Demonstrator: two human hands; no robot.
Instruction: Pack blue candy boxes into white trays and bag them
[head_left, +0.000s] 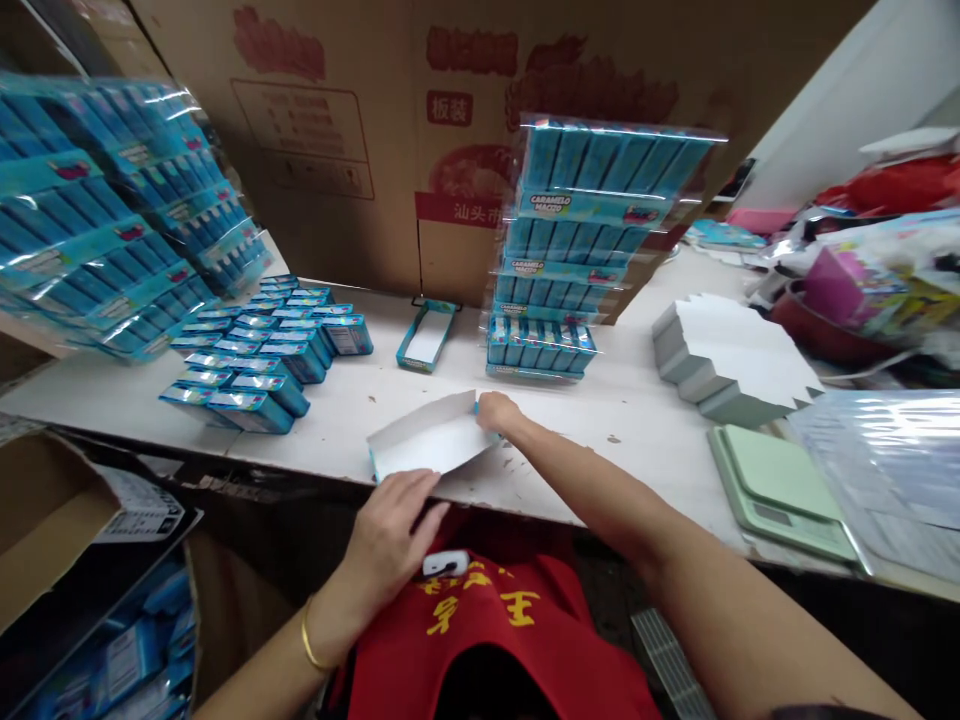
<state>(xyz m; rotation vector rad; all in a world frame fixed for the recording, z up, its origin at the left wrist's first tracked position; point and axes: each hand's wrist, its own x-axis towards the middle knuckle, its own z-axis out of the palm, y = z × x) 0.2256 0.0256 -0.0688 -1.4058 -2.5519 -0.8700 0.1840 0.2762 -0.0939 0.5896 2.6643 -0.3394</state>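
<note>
A shallow cardboard tray (427, 435), white inside with blue on its outer side, lies at the table's front edge with its walls partly raised. My right hand (499, 412) is closed on the tray's right end, its fingers bent around the corner. At the near left side my left hand (394, 520) holds the tray's near wall, the fingers over the edge and the thumb lower down; part of the grip is hidden. Beyond the tray stands a small blue open box (428, 336) with a white inside.
Small blue boxes (262, 350) stand in rows at left, near wrapped display packs (97, 210). A tiered display (559, 250) leans against a large carton (375, 140). At right are stacked white card blanks (739, 350), a green scale (780, 490) and plastic sheets (892, 460). An open carton (52, 520) sits lower left.
</note>
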